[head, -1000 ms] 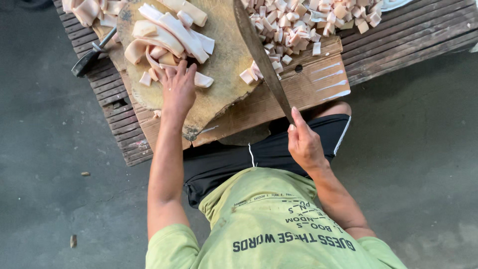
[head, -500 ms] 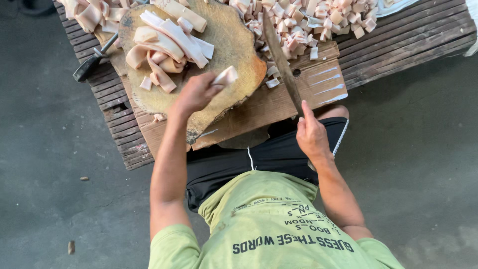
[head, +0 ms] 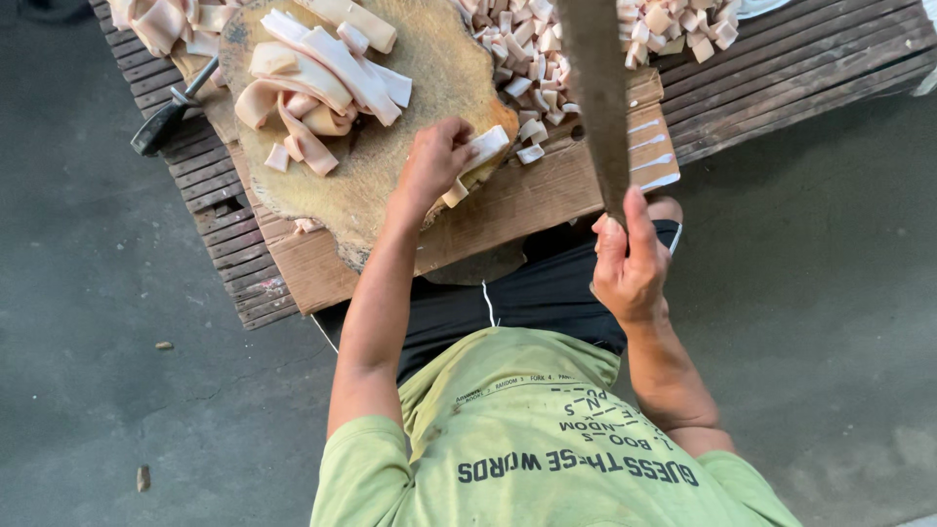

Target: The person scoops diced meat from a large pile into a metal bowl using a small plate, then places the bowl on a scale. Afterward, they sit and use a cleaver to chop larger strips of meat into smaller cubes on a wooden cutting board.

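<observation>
Both hands were occupied at the low bench. A pale strip of pork skin (head: pixel 478 156) was pinched under the fingers of the left hand (head: pixel 429 166) and pressed against the near edge of the round wooden chopping block (head: pixel 390 166), apparently so that it would lie flat and steady within reach of the blade. The right hand (head: pixel 630 263) was clenched around the handle of a long dark cleaver (head: pixel 597 98), which was held raised with its blade pointing away from the body, just to the right of the strip and clear of the left fingers.

More uncut strips (head: pixel 312 83) were heaped at the far left of the block, well apart from the held one, seemingly kept there as stock within easy reach of the left hand. A sheet of brown cardboard (head: pixel 527 195) was laid under the block, and on it, beyond and to the right of the block, a pile of small cut cubes (head: pixel 532 59) was spread, extending to the top edge of the view. No bowl or tray could be made out; only a pale rim (head: pixel 756 8) at the top edge was seen, its contents hidden. A second knife with a black handle (head: pixel 161 122) was left lying on the slatted wooden bench (head: pixel 810 68) at the left, beside another heap of strips (head: pixel 161 20).
</observation>
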